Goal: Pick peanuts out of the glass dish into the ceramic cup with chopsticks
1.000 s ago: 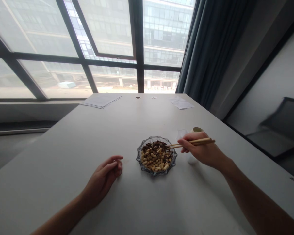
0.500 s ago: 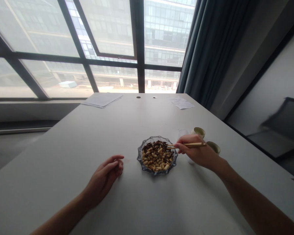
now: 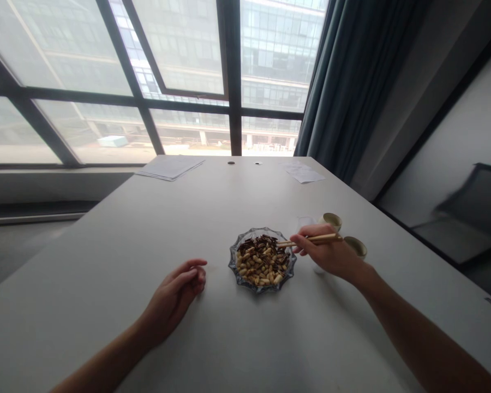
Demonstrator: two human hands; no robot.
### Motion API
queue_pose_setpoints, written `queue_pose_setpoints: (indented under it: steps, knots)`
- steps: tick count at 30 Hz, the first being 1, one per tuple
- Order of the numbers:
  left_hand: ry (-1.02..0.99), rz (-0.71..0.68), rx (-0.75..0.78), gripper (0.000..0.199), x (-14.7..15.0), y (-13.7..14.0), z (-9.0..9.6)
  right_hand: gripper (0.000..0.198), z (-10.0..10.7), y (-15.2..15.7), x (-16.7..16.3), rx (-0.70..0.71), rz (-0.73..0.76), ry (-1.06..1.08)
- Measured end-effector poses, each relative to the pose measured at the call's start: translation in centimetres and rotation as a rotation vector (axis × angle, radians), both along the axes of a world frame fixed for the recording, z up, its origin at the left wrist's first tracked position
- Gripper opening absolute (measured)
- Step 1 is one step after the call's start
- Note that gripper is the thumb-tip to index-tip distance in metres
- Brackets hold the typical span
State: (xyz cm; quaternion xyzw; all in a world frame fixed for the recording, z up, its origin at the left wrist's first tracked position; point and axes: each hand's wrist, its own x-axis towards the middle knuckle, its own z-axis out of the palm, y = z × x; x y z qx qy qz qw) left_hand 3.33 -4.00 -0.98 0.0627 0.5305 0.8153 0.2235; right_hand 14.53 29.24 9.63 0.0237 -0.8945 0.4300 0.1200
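Note:
A scalloped glass bowl (image 3: 232, 263) stands on the white table, holding peanuts in the shell (image 3: 259, 270) at the near side and dark sunflower seeds (image 3: 262, 244) at the far side. My right hand (image 3: 325, 251) is closed around a pair of wooden chopsticks (image 3: 319, 239). Their tips reach over the right rim and meet the seeds; whether they pinch one is too small to tell. To the left of the bowl, my left hand (image 3: 180, 295) rests on the table, index finger extended and the others loosely curled, with nothing visible in it.
Behind my right hand stand two cups (image 3: 331, 220) with greenish insides, the nearer partly covered by the hand. A clear glass vessel (image 3: 305, 222) is mostly hidden there too. Paper sheets (image 3: 169, 167) and another paper (image 3: 305, 172) lie at the table's far end, before the windows.
The chopstick tips have drawn closer together and shifted slightly left and down into the seeds, my right hand moving a little with them. My left hand has stayed still.

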Motion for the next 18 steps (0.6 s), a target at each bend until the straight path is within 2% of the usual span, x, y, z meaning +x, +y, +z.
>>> queue_pose_setpoints:
  steps: [10,18]
  knots:
    - [-0.013,0.014,-0.02,0.02,0.27,0.15,0.6,0.036,0.26,-0.15,-0.06,-0.071,-0.008,-0.02]
    - [-0.022,0.021,-0.02,0.019,0.29,0.13,0.64,0.038,0.33,-0.1,-0.1,-0.043,-0.004,-0.014]
